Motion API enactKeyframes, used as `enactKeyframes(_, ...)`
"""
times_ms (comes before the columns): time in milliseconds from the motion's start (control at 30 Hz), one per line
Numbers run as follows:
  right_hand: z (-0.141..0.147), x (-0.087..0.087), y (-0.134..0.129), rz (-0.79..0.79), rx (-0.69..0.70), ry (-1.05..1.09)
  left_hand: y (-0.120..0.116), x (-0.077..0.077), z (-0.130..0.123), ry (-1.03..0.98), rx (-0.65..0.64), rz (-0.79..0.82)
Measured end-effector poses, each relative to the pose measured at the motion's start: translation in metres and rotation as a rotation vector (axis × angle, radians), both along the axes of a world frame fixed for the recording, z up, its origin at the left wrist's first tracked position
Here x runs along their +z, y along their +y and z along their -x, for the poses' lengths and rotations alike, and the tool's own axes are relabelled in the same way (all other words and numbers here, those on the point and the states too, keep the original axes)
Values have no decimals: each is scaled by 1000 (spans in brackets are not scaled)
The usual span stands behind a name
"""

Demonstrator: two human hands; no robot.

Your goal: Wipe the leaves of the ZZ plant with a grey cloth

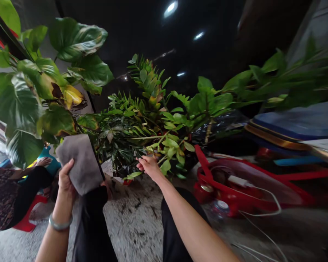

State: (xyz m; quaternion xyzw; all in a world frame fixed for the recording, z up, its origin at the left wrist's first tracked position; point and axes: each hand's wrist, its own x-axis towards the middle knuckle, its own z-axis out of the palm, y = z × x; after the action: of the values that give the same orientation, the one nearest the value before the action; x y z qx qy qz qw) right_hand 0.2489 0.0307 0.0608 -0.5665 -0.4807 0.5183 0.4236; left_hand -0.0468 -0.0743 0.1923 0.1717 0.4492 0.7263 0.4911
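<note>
My left hand [65,178] is closed on a flat grey pad [79,165] with a soft, cloth-like face and a dark right edge; its exact kind does not show. A pale bangle [60,222] circles that wrist. In the middle, my right hand [149,166] reaches in among the low stems of a leafy green plant [169,142]. Its fingers are drawn together, and what they hold, if anything, I cannot make out. Dark, finer foliage [123,142] grows just left of this hand.
A large-leaved plant [22,102] rises at the left, some leaves yellowed. Beyond it a person [5,193] sits on a red stool [31,218]. A red basket [229,196] with a white cable [278,207] stands at right. Dark bits litter the grey floor [133,218].
</note>
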Motion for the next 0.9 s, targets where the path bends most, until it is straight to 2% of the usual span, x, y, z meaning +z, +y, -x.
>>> enactKeyframes(67,3,4,-1,7,-4,28,25,14,-7,69,50,-11)
enactKeyframes(100,4,6,-2,9,-7,39,34,12,-13,103,45,35)
enactKeyframes(167,4,7,-3,-6,-1,54,37,-8,-29,157,-38,185)
enactKeyframes(233,2,5,-3,-33,17,59,22,-39,-42,196,-177,322)
enactKeyframes(300,-2,3,-2,-43,28,60,-3,-64,-49,246,-297,336)
enactKeyframes(333,-4,1,-2,-37,23,59,-15,-69,-50,268,-330,322)
enactKeyframes(367,-5,0,-1,-28,12,58,-26,-67,-50,284,-334,292)
enactKeyframes(400,-6,-2,0,-24,2,60,-33,-60,-48,292,-310,246)
enactKeyframes(467,-6,-3,2,-23,-16,68,-34,-31,-44,284,-194,114)
enactKeyframes(567,-3,0,1,-31,-9,70,-7,16,-37,263,45,-104)
enactKeyframes(633,0,3,0,-26,-7,67,18,28,-36,248,121,-149)
enactKeyframes(700,1,5,-2,-20,-10,64,37,15,-39,226,93,-65)
enactKeyframes(767,1,6,-4,-28,2,53,41,-16,-45,186,-11,112)
enactKeyframes(833,-2,4,-4,-36,23,31,28,-52,-52,127,-130,293)
enactKeyframes(900,-6,1,-3,-35,39,16,6,-76,-57,87,-199,373)
